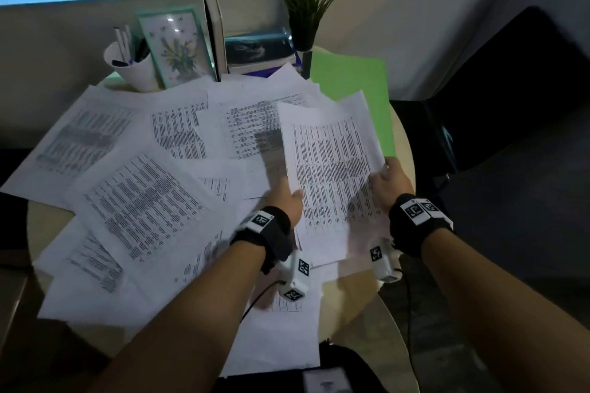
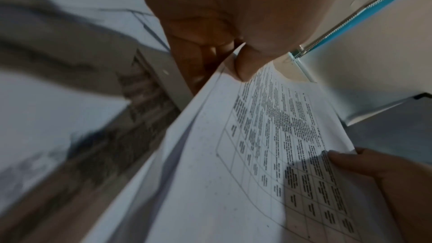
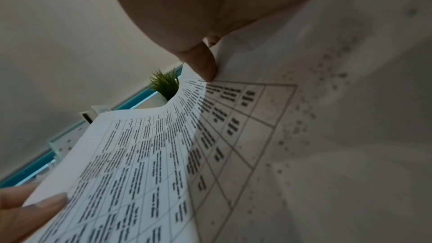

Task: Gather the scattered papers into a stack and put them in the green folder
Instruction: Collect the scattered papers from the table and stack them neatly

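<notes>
Both hands hold a small stack of printed sheets (image 1: 332, 169) lifted above the table at centre right. My left hand (image 1: 289, 198) pinches its left edge, thumb on top, and the left wrist view shows that thumb (image 2: 245, 62) pressed on the sheet (image 2: 257, 154). At the stack's right edge my right hand (image 1: 388, 179) pinches it; its thumb (image 3: 205, 66) lies on the printed page (image 3: 151, 154) in the right wrist view. Several other printed papers (image 1: 140, 198) lie scattered over the round table. The green folder (image 1: 354, 89) lies flat at the back right, partly under papers.
At the back of the round wooden table (image 1: 48, 226) stand a white pen cup (image 1: 134, 70), a framed flower picture (image 1: 175, 45), upright and stacked books (image 1: 217, 35) and a potted plant (image 1: 306, 9). A dark chair (image 1: 510, 105) is to the right.
</notes>
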Motion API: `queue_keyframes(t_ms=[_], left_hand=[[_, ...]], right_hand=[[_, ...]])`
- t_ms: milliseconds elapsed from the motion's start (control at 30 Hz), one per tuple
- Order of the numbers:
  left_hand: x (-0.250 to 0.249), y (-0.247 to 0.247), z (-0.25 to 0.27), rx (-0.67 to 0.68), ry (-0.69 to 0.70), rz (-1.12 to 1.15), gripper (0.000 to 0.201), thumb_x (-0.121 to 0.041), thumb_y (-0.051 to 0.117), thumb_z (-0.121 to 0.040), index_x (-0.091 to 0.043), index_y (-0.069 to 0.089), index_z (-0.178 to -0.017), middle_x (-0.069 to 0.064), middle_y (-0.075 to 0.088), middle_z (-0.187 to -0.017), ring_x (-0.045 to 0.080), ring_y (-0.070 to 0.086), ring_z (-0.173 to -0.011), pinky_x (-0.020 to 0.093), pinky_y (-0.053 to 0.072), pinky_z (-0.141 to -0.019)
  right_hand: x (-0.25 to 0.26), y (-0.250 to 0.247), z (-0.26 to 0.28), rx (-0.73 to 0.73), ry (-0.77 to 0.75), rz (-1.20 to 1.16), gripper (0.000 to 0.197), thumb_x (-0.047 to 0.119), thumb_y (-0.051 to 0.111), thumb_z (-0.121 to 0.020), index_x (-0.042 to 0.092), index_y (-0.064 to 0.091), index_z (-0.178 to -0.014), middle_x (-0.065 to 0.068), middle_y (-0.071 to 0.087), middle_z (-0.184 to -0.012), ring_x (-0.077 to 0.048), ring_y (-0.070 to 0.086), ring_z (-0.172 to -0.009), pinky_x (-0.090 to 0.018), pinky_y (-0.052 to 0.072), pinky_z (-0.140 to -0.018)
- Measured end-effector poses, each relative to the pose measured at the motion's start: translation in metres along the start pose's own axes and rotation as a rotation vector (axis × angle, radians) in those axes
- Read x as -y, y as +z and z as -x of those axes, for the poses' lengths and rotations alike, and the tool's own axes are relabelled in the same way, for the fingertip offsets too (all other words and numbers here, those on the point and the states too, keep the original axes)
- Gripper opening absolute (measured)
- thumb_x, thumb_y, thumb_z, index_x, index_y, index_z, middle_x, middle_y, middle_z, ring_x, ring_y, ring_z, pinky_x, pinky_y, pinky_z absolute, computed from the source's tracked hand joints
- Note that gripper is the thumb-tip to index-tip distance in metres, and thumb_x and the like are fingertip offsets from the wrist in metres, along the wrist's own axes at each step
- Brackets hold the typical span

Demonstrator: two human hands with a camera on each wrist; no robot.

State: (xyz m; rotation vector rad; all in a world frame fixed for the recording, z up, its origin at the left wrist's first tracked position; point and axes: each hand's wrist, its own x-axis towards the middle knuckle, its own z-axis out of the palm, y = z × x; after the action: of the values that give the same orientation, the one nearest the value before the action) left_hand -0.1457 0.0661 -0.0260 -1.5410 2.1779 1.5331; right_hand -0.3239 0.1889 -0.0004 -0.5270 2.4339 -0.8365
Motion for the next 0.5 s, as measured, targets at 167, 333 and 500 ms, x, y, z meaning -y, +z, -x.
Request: queue_keyframes(t_ms=[167, 333, 500], left_hand=[[-0.002, 0.034, 0.011, 0.053, -0.044, -0.096, 0.052, -0.041, 0.042, -0.097, -0.016, 0.031, -0.14, 0.013, 0.044, -0.143, 0.033, 0.048, -0.126, 0.048, 0.041, -0.104], [-0.001, 0.054, 0.017, 0.075, -0.047, -0.144, 0.055, -0.034, 0.044, -0.099, -0.008, 0.027, -0.145, 0.017, 0.042, -0.144, 0.034, 0.047, -0.127, 0.043, 0.041, -0.104], [0.0, 0.056, 0.018, 0.044, -0.064, -0.174, 0.057, -0.033, 0.044, -0.1, -0.007, 0.024, -0.147, 0.017, 0.039, -0.146, 0.034, 0.043, -0.131, 0.041, 0.038, -0.106]], right_hand=[[-0.034, -0.012, 0.005, 0.022, 0.06, 0.059, 0.03, 0.016, 0.045, -0.094, 0.014, 0.043, -0.124, -0.018, 0.06, -0.101, -0.035, 0.059, -0.08, -0.037, 0.05, -0.069], [-0.057, -0.018, 0.006, 0.011, 0.101, 0.08, 0.03, 0.016, 0.044, -0.095, 0.015, 0.044, -0.125, -0.019, 0.06, -0.103, -0.036, 0.059, -0.079, -0.042, 0.054, -0.072], [-0.059, -0.014, 0.0, 0.027, 0.081, 0.125, 0.031, 0.016, 0.043, -0.095, 0.013, 0.044, -0.125, -0.02, 0.06, -0.102, -0.033, 0.055, -0.076, -0.036, 0.047, -0.067]])
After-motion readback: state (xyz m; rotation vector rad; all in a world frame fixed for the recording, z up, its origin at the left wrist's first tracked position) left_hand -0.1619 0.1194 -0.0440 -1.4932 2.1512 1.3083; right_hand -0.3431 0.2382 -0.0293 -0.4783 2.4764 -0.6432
